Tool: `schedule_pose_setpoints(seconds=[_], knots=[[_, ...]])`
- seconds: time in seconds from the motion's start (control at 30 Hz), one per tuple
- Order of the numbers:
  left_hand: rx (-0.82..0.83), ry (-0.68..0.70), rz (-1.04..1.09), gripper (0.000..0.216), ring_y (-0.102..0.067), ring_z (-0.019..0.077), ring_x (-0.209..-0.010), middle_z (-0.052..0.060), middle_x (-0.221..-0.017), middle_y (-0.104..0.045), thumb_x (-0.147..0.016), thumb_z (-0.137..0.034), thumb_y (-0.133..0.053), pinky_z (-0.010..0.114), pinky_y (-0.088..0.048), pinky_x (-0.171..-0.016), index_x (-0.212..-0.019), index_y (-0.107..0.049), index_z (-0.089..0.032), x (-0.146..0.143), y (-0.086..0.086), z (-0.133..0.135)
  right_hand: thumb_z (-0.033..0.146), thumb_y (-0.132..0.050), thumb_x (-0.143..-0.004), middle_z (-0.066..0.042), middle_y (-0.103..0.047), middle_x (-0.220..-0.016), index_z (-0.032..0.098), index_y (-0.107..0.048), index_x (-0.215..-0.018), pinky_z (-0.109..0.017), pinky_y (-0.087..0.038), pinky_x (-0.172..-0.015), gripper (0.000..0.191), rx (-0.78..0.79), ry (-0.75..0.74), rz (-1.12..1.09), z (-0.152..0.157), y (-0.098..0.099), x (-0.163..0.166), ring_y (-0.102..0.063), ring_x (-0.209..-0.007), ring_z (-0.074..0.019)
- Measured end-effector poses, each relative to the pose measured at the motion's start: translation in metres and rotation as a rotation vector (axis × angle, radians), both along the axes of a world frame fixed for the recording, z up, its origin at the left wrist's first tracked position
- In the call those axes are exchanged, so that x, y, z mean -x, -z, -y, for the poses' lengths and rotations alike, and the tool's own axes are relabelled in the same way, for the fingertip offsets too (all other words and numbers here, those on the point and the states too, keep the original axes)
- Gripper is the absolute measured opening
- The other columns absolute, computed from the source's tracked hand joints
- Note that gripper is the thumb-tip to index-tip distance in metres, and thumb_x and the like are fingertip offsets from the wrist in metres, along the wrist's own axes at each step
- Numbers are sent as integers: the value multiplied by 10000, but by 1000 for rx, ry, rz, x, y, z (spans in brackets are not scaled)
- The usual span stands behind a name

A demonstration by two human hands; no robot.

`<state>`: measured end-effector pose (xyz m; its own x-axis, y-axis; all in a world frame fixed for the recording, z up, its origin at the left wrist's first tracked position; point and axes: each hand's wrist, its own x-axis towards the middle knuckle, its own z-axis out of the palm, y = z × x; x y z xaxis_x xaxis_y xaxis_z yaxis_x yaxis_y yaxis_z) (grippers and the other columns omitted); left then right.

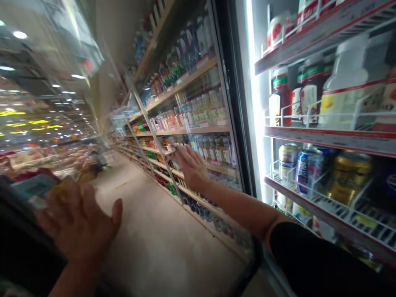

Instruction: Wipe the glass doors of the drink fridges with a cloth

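My left hand (82,220) is raised at the lower left, blurred, with its fingers spread and thumb apart. It holds nothing that I can see; blurred colourful packages (35,187) show just beyond its fingers. My right hand (193,169) reaches forward at the middle, its fingers stretched out flat against or close to the glass door (213,181) of a drinks fridge. Whether the fingertips touch the glass or its edge, I cannot tell. The door's black frame (233,90) stands upright beside the fridge's lit interior.
Wire fridge shelves at right hold bottles (281,97) and drink cans (287,159). Long wooden shelves (192,131) with rows of bottles run along the aisle, seen partly through glass. Pale floor (145,243) stretches ahead; blurred goods displays (46,159) line the left.
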<state>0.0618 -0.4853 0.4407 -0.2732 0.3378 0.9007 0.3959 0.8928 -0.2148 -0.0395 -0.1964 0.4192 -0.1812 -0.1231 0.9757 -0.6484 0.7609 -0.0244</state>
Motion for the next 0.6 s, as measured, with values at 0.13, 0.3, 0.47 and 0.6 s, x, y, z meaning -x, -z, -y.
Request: schedule_pose_setpoints(seconds=[0.13, 0.3, 0.47, 0.6], knots=[[-105, -179, -186, 1022, -116, 466, -1595, -43, -1750, -133, -801, -438, -592, 791, -94, -1230, -1685, -79, -415, 6, 4, 5, 131, -406, -1013, -65, -426, -1681, 215, -386, -1647, -478, -266, -1325, 640, 140, 77, 53, 22, 1, -5, -205, -1635, -253], [14, -186, -198, 1033, 14, 391, -1624, 174, -1747, -145, -902, -404, -665, 770, -68, -1234, -1704, -36, -231, 8, 8, 9, 139, -365, -1042, -16, -500, -1637, 271, -425, -1624, -430, -234, -1341, 599, -56, 78, 3, 35, 11, -8, -206, -1633, -190], [26, -158, -182, 1089, 69, 394, -1620, 195, -1749, -119, -891, -389, -700, 802, -62, -1213, -1700, 13, -237, 9, 8, 5, 165, -326, -1055, -68, -459, -1663, 210, -413, -1628, -475, -243, -1337, 582, -20, 137, 31, 7, 25, -1, -207, -1635, -225], [13, -137, -184, 1103, 40, 413, -1618, 210, -1740, -153, -888, -405, -707, 827, -86, -1199, -1699, 22, -240, 12, 7, 3, 169, -306, -1051, -123, -456, -1658, 176, -414, -1624, -521, -248, -1331, 582, 3, 134, 45, -12, 36, 5, -181, -1641, -241]])
